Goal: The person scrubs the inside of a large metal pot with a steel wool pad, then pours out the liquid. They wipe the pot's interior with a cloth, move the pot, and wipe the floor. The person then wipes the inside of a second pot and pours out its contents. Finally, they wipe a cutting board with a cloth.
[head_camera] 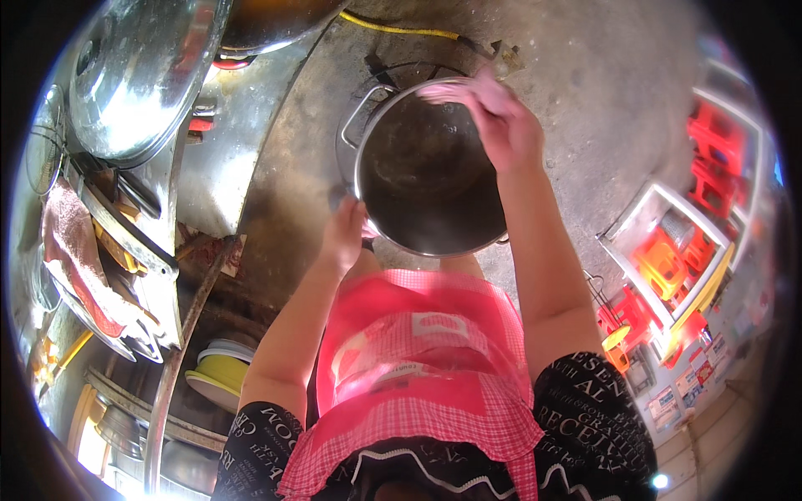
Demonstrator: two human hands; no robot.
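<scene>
A large, deep metal pot (432,169) with a wire side handle (363,116) stands before me, over a round dark stand or burner (382,72) on the floor. My right hand (501,122) holds a pink cloth (492,91) against the pot's far rim; hand and cloth are blurred. At the near left side of the rim is my left hand (346,228), its fingers closed on a bit of pink cloth (369,229) against the pot wall. The pot's inside is dark, with a few small light spots. A red checked apron (426,338) covers my lap.
A yellow hose (401,28) runs along the concrete floor beyond the pot. To the left, a metal counter (229,163) bears a big metal basin (138,75); bowls (219,372) sit on a shelf below. Red and orange plastic stools (661,260) and a white-framed table lie to the right.
</scene>
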